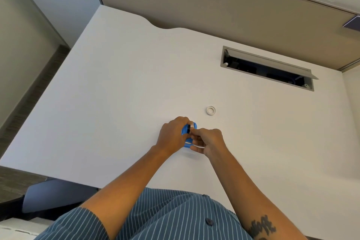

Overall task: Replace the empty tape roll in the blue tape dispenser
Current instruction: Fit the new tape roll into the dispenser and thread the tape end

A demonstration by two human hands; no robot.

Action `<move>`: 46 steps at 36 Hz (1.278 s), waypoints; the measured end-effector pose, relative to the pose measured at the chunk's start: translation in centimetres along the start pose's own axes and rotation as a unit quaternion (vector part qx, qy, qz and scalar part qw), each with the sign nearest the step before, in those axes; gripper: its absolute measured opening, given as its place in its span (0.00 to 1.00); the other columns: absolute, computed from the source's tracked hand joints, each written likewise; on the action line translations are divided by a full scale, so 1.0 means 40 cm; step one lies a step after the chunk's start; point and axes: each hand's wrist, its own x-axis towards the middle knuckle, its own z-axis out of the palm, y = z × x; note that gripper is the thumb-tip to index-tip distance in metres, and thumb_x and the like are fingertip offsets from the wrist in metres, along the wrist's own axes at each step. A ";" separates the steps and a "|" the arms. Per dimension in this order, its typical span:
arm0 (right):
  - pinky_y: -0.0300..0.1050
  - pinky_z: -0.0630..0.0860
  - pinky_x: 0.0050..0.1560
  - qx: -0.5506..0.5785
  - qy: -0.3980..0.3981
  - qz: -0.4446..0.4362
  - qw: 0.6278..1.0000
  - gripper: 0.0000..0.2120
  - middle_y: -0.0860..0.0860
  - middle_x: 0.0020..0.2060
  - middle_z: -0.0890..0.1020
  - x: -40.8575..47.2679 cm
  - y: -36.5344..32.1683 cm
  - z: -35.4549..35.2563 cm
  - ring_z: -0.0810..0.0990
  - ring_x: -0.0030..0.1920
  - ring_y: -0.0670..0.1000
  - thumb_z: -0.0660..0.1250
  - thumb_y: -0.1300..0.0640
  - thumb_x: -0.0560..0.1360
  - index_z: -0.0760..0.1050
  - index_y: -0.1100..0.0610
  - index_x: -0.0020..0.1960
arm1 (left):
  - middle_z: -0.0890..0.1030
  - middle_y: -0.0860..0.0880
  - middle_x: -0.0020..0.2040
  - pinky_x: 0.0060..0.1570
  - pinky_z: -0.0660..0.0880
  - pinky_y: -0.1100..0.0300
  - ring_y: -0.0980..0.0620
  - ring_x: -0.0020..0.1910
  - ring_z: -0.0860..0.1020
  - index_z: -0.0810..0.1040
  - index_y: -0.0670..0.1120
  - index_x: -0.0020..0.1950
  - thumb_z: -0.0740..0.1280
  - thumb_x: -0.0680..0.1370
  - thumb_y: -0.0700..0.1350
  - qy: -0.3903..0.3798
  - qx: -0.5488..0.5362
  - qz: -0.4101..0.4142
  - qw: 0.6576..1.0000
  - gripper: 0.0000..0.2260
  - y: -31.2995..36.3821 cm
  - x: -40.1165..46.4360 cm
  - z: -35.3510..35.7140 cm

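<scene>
Desk (116,87), white, bare along its left edge. Left hand (172,136), near the front edge at mid-desk: fingers wrapped around the dispenser (187,130), pressing it steady; a small blue plastic body with a dark hub showing between the hands. Right hand (208,141), touching the dispenser's right side: thumb and fingertip pinched together on something at the hub, probably the tape end or core; which one cannot be told. Roll (210,110), a pale ring lying flat just behind and right of the hands, apart from both. Cable tray (268,68), lid raised, toward the back right corner. Handling: dispenser likely light, rigid, slick; best held by its flanks, clear of the cutter.
</scene>
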 end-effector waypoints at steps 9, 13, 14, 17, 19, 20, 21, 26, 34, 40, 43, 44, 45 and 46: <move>0.45 0.83 0.28 -0.008 0.035 -0.008 0.999 0.07 0.58 0.37 0.87 0.007 0.005 0.014 0.83 0.31 0.52 0.79 0.65 0.75 0.85 0.67 0.50 | 0.85 0.50 0.54 0.54 0.83 0.47 0.47 0.49 0.84 0.80 0.49 0.59 0.75 0.78 0.46 -0.007 0.015 -0.005 1.000 0.11 -0.004 0.002 0.001; 0.44 0.82 0.26 0.009 0.036 -0.008 0.999 0.06 0.58 0.37 0.86 0.005 0.007 0.017 0.82 0.31 0.51 0.78 0.65 0.74 0.85 0.66 0.49 | 0.85 0.51 0.55 0.55 0.83 0.48 0.47 0.50 0.83 0.80 0.49 0.59 0.75 0.78 0.46 -0.010 0.013 -0.004 1.000 0.11 -0.009 0.001 0.004; 0.43 0.82 0.26 0.013 0.037 -0.007 0.999 0.05 0.57 0.37 0.86 0.003 0.008 0.018 0.82 0.31 0.51 0.78 0.65 0.74 0.85 0.66 0.48 | 0.85 0.51 0.55 0.55 0.83 0.48 0.48 0.50 0.83 0.80 0.49 0.60 0.75 0.78 0.46 -0.010 0.012 -0.003 1.000 0.11 -0.011 0.001 0.005; 0.43 0.82 0.26 0.023 0.035 -0.001 0.999 0.05 0.57 0.37 0.86 0.001 0.010 0.020 0.81 0.31 0.51 0.77 0.65 0.74 0.85 0.66 0.48 | 0.84 0.52 0.58 0.58 0.82 0.51 0.50 0.52 0.83 0.79 0.50 0.63 0.75 0.78 0.46 -0.017 0.005 0.007 1.000 0.14 -0.021 0.001 0.002; 0.43 0.82 0.27 0.029 0.030 0.001 0.999 0.05 0.56 0.36 0.85 0.000 0.013 0.019 0.81 0.30 0.51 0.77 0.65 0.74 0.86 0.66 0.49 | 0.83 0.52 0.63 0.63 0.80 0.51 0.50 0.58 0.82 0.77 0.52 0.68 0.75 0.78 0.47 -0.048 -0.001 0.020 0.999 0.19 -0.033 0.002 -0.005; 0.43 0.82 0.27 0.032 0.029 0.003 0.999 0.06 0.56 0.36 0.85 -0.001 0.014 0.018 0.81 0.30 0.51 0.77 0.65 0.74 0.86 0.67 0.49 | 0.81 0.52 0.67 0.67 0.78 0.50 0.50 0.62 0.81 0.75 0.51 0.72 0.75 0.79 0.48 -0.069 -0.003 0.028 0.997 0.23 -0.041 0.003 -0.010; 0.43 0.82 0.27 0.034 0.027 0.004 0.999 0.06 0.57 0.36 0.85 -0.002 0.017 0.017 0.81 0.31 0.51 0.77 0.65 0.74 0.86 0.67 0.50 | 0.79 0.51 0.71 0.70 0.75 0.49 0.50 0.66 0.79 0.73 0.50 0.75 0.75 0.79 0.49 -0.090 -0.006 0.035 0.995 0.26 -0.050 0.003 -0.017; 0.43 0.82 0.26 0.044 0.016 0.012 0.999 0.05 0.56 0.36 0.85 -0.009 0.023 0.017 0.80 0.28 0.50 0.77 0.65 0.74 0.86 0.66 0.48 | 0.66 0.52 0.82 0.80 0.64 0.50 0.51 0.80 0.66 0.62 0.51 0.83 0.75 0.77 0.59 -0.189 -0.015 0.048 0.981 0.40 -0.094 0.006 -0.046; 0.43 0.82 0.26 0.043 0.022 0.017 0.999 0.03 0.56 0.37 0.85 -0.010 0.029 0.022 0.81 0.31 0.51 0.78 0.64 0.75 0.84 0.63 0.46 | 0.68 0.53 0.81 0.78 0.64 0.50 0.50 0.79 0.68 0.63 0.52 0.83 0.79 0.75 0.55 -0.169 0.015 0.067 0.983 0.41 -0.112 0.003 -0.033; 0.42 0.81 0.26 0.047 0.025 0.027 0.998 0.03 0.56 0.36 0.85 -0.007 0.039 0.021 0.79 0.27 0.49 0.77 0.64 0.75 0.85 0.64 0.46 | 0.69 0.55 0.81 0.77 0.64 0.50 0.50 0.77 0.69 0.63 0.53 0.82 0.77 0.75 0.57 -0.155 0.046 0.068 0.984 0.40 -0.110 -0.001 -0.028; 0.41 0.80 0.26 0.049 0.027 0.034 0.998 0.03 0.56 0.36 0.85 -0.008 0.046 0.019 0.79 0.28 0.49 0.77 0.64 0.74 0.85 0.64 0.46 | 0.69 0.55 0.80 0.76 0.65 0.50 0.51 0.77 0.69 0.63 0.54 0.82 0.77 0.75 0.57 -0.148 0.060 0.068 0.985 0.39 -0.109 -0.003 -0.027; 0.41 0.80 0.26 0.051 0.028 0.036 0.998 0.03 0.56 0.36 0.85 -0.009 0.048 0.019 0.79 0.29 0.49 0.78 0.64 0.74 0.85 0.64 0.47 | 0.69 0.55 0.80 0.76 0.64 0.51 0.51 0.77 0.69 0.62 0.55 0.82 0.77 0.75 0.58 -0.146 0.064 0.067 0.985 0.40 -0.109 -0.003 -0.025; 0.41 0.80 0.26 0.053 0.029 0.037 0.997 0.04 0.56 0.36 0.85 -0.009 0.050 0.018 0.78 0.29 0.49 0.78 0.64 0.74 0.85 0.64 0.47 | 0.69 0.55 0.80 0.75 0.64 0.51 0.51 0.77 0.69 0.62 0.55 0.82 0.77 0.75 0.58 -0.143 0.068 0.065 0.985 0.40 -0.109 -0.004 -0.024; 0.41 0.80 0.26 0.055 0.030 0.038 0.997 0.04 0.56 0.36 0.85 -0.010 0.052 0.017 0.78 0.29 0.49 0.78 0.64 0.74 0.85 0.64 0.47 | 0.69 0.55 0.80 0.75 0.63 0.52 0.51 0.77 0.69 0.62 0.55 0.82 0.77 0.75 0.58 -0.141 0.071 0.063 0.985 0.40 -0.108 -0.005 -0.023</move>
